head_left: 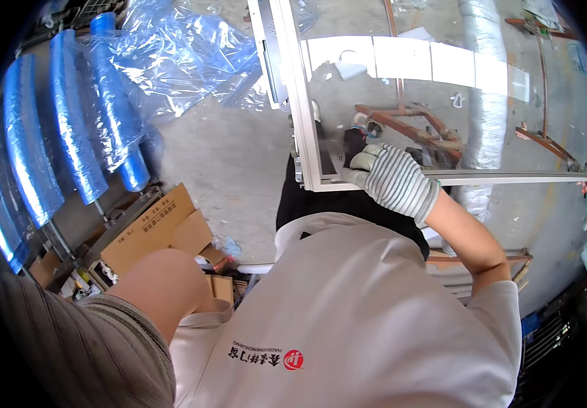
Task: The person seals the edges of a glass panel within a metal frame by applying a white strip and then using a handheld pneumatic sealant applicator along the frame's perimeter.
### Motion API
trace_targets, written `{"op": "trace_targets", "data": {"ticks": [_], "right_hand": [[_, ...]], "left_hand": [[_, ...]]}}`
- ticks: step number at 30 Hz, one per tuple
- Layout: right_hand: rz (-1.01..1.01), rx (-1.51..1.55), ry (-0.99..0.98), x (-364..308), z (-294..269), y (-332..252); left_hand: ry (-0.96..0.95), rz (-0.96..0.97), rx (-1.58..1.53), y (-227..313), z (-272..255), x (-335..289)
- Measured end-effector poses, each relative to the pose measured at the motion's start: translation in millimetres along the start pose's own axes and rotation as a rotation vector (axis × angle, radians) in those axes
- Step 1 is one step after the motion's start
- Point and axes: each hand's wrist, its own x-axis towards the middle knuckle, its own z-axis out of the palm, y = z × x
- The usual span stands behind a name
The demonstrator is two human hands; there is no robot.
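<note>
In the head view, the right hand (pixel 392 180) in a striped glove has its grip clenched on the lower corner of a glazed aluminium frame (pixel 305 129). The frame's side rail runs toward 12 o'clock and its bottom rail toward 3 o'clock. The left hand's grip cannot be told; blue-wrapped rolls (pixel 69 129) lie at 9 o'clock.

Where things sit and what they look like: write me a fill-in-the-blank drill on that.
1. A hand in a striped glove grips the lower ___ of the pale-framed glass panel.
2. The long rolls at the left are wrapped in ___ plastic film.
3. Below those rolls lie brown boxes made of ___.

Missing words: corner; blue; cardboard
</note>
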Motion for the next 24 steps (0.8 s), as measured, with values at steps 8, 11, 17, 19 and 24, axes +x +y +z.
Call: {"op": "trace_targets", "data": {"ticks": [8,11,17,19,24], "right_hand": [[0.013,0.078,-0.064,10.7,-1.6,-9.5],[0.03,0.049,-0.113,8.1,-6.5,-6.3],[0.01,0.027,-0.095,5.2,-13.7,-4.2],[0.02,0.033,-0.11,9.0,-13.3,-5.7],[0.036,-0.017,-0.104,2.9,-13.9,-5.7]], "left_hand": [[0.064,-0.012,-0.013,-18.5,-16.4,-15.4],[0.075,-0.02,0.0,-24.8,-20.5,-15.8],[0.091,0.015,0.011,-33.8,-23.9,-20.9],[0.099,0.017,0.007,-36.1,-24.1,-22.2],[0.113,-0.007,0.018,-41.3,-23.7,-21.9]]}}
